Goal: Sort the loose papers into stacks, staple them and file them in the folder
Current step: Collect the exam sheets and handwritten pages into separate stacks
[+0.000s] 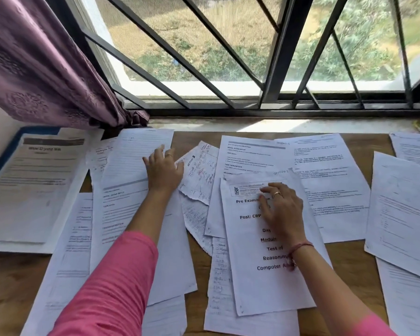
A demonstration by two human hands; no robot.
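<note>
- Papers (330, 180), white printed and handwritten sheets, lie overlapping across the wooden counter (344, 263), long edges mostly running away from the person.
- Left hand (164, 169) presses flat on a lined sheet (131, 156); right hand (283, 207) rests, fingers spread, on a bold-titled page (257, 282).
- Blue folder (0, 161) sits far left of both hands, a curtain (41, 64) behind it.

Bold print can be read on the printed cover sheet (260, 282) at the centre: "Pre Examin", "Post: CRP", "Day", "Modul" underlined, "Test of", "Reasonin" and "Computer A", each line cut off by the right hand (283, 209) resting on it. Just behind that sheet's top edge, "SECTION 1" is handwritten on a white page (280, 172). To the sheet's left, "SECTION 2" is written on a torn handwritten scrap (199, 173). Other print is too small to be read.
</note>
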